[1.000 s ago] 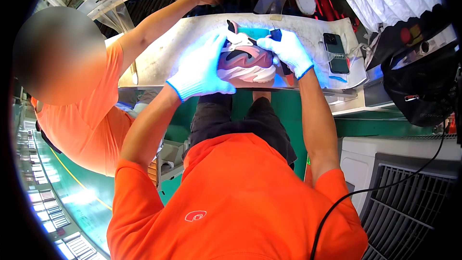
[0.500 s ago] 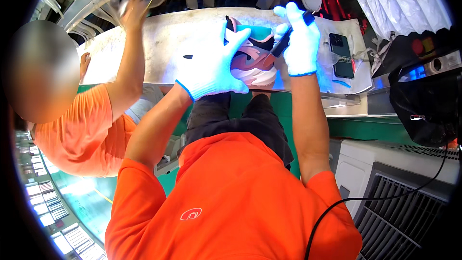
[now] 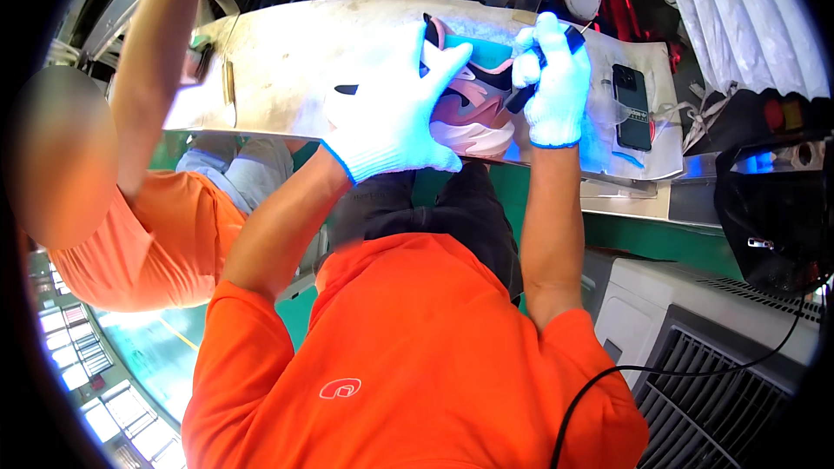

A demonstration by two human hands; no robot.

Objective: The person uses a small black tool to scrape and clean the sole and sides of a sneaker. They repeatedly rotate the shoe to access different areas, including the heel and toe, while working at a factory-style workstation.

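A pink, grey and black sneaker (image 3: 469,109) with a white sole and teal lining is on the pale work table (image 3: 282,48) in front of me. My gloved left hand (image 3: 391,113) grips it from the left, thumb by the sole and fingers reaching over the upper; part of the shoe is hidden beneath. Just right of the shoe, my gloved right hand (image 3: 556,82) closes around a slim dark hand tool (image 3: 519,101). The tool's lower end is close to the sneaker's side; whether they touch I cannot tell. Strong blue light falls on both white gloves.
A dark phone (image 3: 632,95) and a small blue strip (image 3: 627,159) lie at the table's right. A co-worker in an orange shirt (image 3: 165,234) sits at left, one arm raised. A black bag (image 3: 769,217) hangs at right above a grey-white machine (image 3: 638,295).
My right hand has drawn back from the sneaker slightly, with its tool turned. The co-worker's arm has swung up and left. The whole view has shifted a little.
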